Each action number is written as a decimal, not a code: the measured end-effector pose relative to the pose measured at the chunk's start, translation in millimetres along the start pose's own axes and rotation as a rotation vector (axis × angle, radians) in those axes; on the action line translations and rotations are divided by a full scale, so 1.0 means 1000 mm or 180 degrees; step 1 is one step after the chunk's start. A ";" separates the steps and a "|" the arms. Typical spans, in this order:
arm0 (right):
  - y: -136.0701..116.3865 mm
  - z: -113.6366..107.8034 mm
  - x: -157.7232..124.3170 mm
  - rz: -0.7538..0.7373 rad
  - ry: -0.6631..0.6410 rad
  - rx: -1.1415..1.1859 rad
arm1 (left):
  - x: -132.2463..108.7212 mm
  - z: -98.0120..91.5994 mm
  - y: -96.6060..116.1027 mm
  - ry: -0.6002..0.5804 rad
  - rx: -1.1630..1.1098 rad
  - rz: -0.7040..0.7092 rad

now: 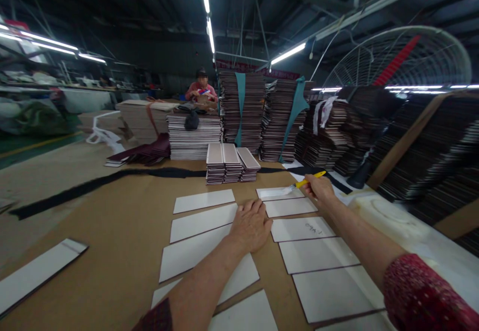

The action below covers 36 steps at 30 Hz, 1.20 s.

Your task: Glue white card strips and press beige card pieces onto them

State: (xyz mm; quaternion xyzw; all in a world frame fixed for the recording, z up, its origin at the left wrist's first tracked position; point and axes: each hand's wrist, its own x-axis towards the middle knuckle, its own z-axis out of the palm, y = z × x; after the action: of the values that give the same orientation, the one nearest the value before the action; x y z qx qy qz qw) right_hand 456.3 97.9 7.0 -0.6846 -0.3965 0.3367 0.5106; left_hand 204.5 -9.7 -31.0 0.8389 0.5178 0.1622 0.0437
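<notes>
My right hand (318,188) is closed round a paintbrush (301,183) with a yellow handle. Its pale bristles touch the farthest white panel (271,192) in the right column, where a wet-looking whitish patch shows. My left hand (250,223) holds nothing; it lies flat with its fingers stretched forward, between the two columns, over the inner edge of a white panel (204,222) on the left. One panel (305,229) in the right column bears handwritten marks. The panels are thin rectangles with dark edges, several in each column.
Brown sheeting (123,241) covers the table. Small stacks of panels (224,164) stand ahead, before tall bound stacks (241,111). A loose panel (41,276) lies at left, a pale tub (389,216) at right. A large fan (400,61) and a person (202,94) are beyond.
</notes>
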 end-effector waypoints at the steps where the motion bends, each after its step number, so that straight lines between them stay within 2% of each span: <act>1: -0.001 -0.003 0.001 0.0041 0.0040 -0.0077 | 0.000 0.001 0.000 0.0011 -0.0004 0.0008; 9: -0.003 -0.020 0.011 0.0112 0.0269 -0.0477 | 0.000 0.001 -0.001 0.0014 -0.0005 -0.0006; 16: -0.006 -0.031 0.015 0.0085 0.0378 -0.0482 | 0.000 0.000 0.000 0.0027 -0.0085 0.0006; 20: -0.016 -0.030 -0.002 0.0076 0.0311 -0.0257 | 0.000 -0.004 0.000 0.0133 -0.0186 0.0027; 24: -0.017 -0.022 -0.031 0.0159 -0.0011 -0.0023 | 0.001 -0.008 -0.004 0.0245 -0.0338 0.0055; 29: -0.010 -0.008 -0.064 0.0302 -0.0380 0.0054 | 0.001 -0.006 -0.007 0.0276 -0.0489 0.0416; 36: -0.008 0.008 -0.080 0.0387 -0.0540 0.0057 | 0.001 -0.004 -0.007 0.0295 -0.0400 0.0683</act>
State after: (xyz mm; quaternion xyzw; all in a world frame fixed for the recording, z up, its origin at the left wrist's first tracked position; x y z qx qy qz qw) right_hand 411.1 31.4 17.2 -0.6719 -0.3930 0.4274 0.4599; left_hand 197.9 -6.4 -28.9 0.8766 0.4154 0.2367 0.0546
